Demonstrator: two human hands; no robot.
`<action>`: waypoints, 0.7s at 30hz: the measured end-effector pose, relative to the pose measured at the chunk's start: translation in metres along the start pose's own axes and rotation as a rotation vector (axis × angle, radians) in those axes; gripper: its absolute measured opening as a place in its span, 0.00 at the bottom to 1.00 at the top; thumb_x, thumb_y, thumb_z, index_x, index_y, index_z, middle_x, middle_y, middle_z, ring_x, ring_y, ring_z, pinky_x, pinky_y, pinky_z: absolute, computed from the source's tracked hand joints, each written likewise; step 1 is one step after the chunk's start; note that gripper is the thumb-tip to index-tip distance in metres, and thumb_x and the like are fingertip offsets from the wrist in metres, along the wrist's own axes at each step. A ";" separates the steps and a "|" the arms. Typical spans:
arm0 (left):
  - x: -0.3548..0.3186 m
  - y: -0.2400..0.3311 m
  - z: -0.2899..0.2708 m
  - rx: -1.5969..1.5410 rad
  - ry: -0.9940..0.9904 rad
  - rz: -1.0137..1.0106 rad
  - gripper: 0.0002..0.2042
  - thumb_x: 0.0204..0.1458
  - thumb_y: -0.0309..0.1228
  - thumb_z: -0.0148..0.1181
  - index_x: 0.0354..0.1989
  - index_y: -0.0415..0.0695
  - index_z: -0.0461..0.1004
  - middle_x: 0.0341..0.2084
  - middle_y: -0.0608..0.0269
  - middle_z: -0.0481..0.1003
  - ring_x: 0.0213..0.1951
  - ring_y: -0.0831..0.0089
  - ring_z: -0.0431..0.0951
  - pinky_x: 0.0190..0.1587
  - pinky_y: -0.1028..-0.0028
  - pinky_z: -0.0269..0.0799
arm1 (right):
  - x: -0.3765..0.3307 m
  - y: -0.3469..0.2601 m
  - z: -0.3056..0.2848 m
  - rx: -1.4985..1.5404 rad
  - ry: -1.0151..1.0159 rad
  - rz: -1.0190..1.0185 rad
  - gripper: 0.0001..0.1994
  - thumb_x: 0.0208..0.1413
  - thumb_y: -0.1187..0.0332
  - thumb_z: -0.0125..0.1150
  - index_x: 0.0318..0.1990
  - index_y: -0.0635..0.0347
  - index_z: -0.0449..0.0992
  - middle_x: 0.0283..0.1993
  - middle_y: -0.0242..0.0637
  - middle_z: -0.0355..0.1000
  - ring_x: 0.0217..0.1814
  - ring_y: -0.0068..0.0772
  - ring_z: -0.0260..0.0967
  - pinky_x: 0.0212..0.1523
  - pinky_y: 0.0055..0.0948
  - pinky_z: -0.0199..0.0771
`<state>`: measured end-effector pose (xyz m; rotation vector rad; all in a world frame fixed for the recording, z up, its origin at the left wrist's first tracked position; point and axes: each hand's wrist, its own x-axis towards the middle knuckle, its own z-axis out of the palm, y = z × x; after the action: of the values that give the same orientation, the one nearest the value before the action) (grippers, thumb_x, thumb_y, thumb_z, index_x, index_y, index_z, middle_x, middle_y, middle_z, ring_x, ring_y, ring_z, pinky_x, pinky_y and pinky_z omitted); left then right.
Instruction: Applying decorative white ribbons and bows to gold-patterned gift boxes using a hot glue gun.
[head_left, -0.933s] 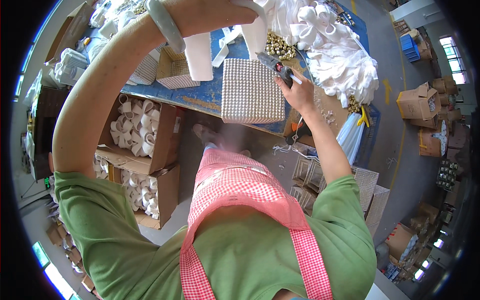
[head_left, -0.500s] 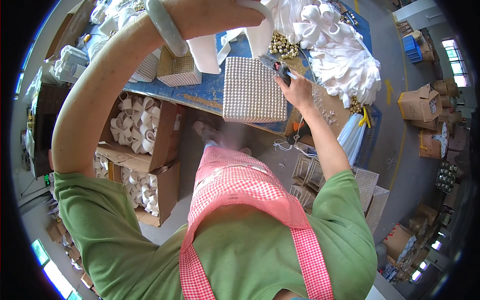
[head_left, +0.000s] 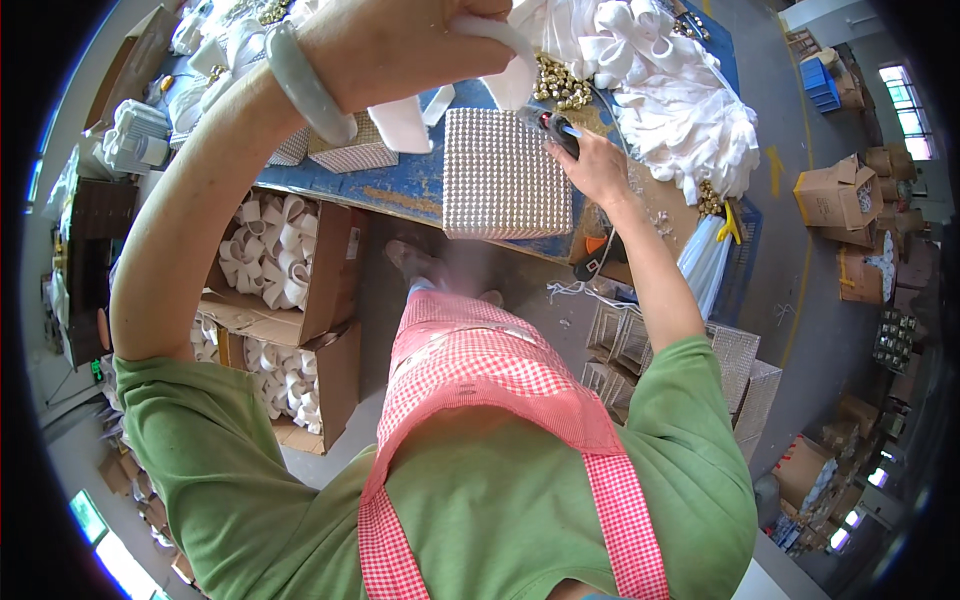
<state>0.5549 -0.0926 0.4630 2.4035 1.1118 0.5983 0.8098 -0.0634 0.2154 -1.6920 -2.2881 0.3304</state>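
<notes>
High at the top of the view, my left hand (head_left: 425,48) pinches a white ribbon bow (head_left: 515,70), its loop and tails hanging down; some fingers are cut off by the picture's edge. My right hand (head_left: 600,168) is wrapped around a dark glue gun (head_left: 563,138), whose nozzle points up and left toward the bow. Below the two hands stands a box covered in pearly beads (head_left: 507,178), at the table's near edge. The glue gun's nozzle is by the box's upper right corner; whether it touches the bow I cannot tell.
Gold bells (head_left: 562,85) and a heap of white ribbons (head_left: 690,130) lie on the blue table (head_left: 412,190). Another beaded box (head_left: 360,150) stands to the left. Cartons of white ribbon loops (head_left: 335,265) are stacked below. Wire-like frames (head_left: 735,365) stand at right, near clear strips (head_left: 707,262).
My left hand has shifted slightly left and down with the bow. My right hand has tilted the glue gun a little and moved it slightly.
</notes>
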 end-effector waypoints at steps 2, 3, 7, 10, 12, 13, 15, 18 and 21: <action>-0.009 -0.008 0.012 -0.025 -0.001 -0.014 0.07 0.44 0.27 0.60 0.30 0.38 0.75 0.18 0.59 0.74 0.20 0.75 0.75 0.25 0.77 0.69 | -0.009 -0.003 -0.010 0.021 0.028 0.006 0.19 0.50 0.51 0.56 0.41 0.55 0.73 0.37 0.41 0.74 0.39 0.45 0.72 0.38 0.39 0.71; -0.010 -0.010 0.017 -0.050 0.002 -0.032 0.10 0.47 0.27 0.60 0.38 0.38 0.76 0.21 0.63 0.74 0.22 0.80 0.74 0.26 0.81 0.71 | -0.015 -0.001 -0.011 0.026 0.064 0.003 0.19 0.50 0.51 0.56 0.41 0.55 0.73 0.37 0.41 0.74 0.39 0.45 0.72 0.38 0.39 0.71; -0.035 -0.006 0.044 -0.042 -0.070 -0.036 0.08 0.48 0.28 0.58 0.32 0.36 0.76 0.14 0.63 0.71 0.18 0.82 0.71 0.20 0.78 0.64 | -0.051 0.026 0.005 0.365 0.143 0.168 0.18 0.53 0.51 0.55 0.37 0.59 0.75 0.27 0.46 0.74 0.28 0.45 0.73 0.31 0.36 0.70; -0.070 0.007 0.078 -0.091 -0.045 0.092 0.05 0.44 0.26 0.59 0.26 0.36 0.74 0.22 0.54 0.74 0.21 0.63 0.75 0.24 0.73 0.68 | -0.087 0.029 0.027 0.894 0.274 0.337 0.16 0.55 0.58 0.56 0.38 0.65 0.74 0.31 0.38 0.75 0.28 0.26 0.74 0.29 0.25 0.69; -0.089 0.013 0.103 -0.126 -0.065 0.095 0.07 0.37 0.25 0.61 0.27 0.37 0.74 0.28 0.53 0.76 0.25 0.58 0.76 0.28 0.69 0.72 | -0.109 0.021 0.027 0.999 0.299 0.421 0.16 0.56 0.57 0.55 0.40 0.63 0.73 0.34 0.36 0.75 0.28 0.25 0.73 0.29 0.24 0.69; -0.095 0.017 0.113 -0.111 -0.100 0.074 0.08 0.37 0.25 0.61 0.27 0.38 0.73 0.29 0.54 0.76 0.25 0.58 0.76 0.28 0.68 0.72 | -0.119 0.026 0.034 1.048 0.285 0.444 0.16 0.56 0.56 0.54 0.39 0.61 0.74 0.37 0.34 0.74 0.31 0.23 0.72 0.31 0.22 0.69; -0.106 0.025 0.134 -0.076 -0.119 0.047 0.07 0.36 0.27 0.61 0.23 0.39 0.71 0.30 0.58 0.76 0.25 0.59 0.76 0.26 0.68 0.72 | -0.134 0.023 0.040 1.130 0.301 0.531 0.16 0.57 0.55 0.53 0.39 0.59 0.74 0.38 0.33 0.74 0.34 0.22 0.72 0.33 0.21 0.68; -0.111 0.030 0.163 0.002 -0.177 0.032 0.08 0.36 0.30 0.61 0.20 0.41 0.69 0.33 0.61 0.76 0.24 0.61 0.75 0.25 0.68 0.72 | -0.142 0.018 0.050 1.154 0.346 0.521 0.17 0.57 0.54 0.52 0.41 0.59 0.73 0.44 0.35 0.73 0.41 0.23 0.71 0.37 0.22 0.68; -0.114 0.031 0.189 0.037 -0.232 -0.010 0.08 0.38 0.32 0.60 0.20 0.42 0.69 0.34 0.61 0.77 0.25 0.61 0.76 0.27 0.67 0.72 | -0.140 0.024 0.082 1.199 0.474 0.421 0.17 0.55 0.58 0.56 0.43 0.63 0.70 0.46 0.38 0.72 0.46 0.28 0.69 0.46 0.27 0.67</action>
<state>0.6097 -0.2371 0.3019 2.4232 1.0431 0.2879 0.8416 -0.1917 0.1189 -1.3024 -0.9538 0.9954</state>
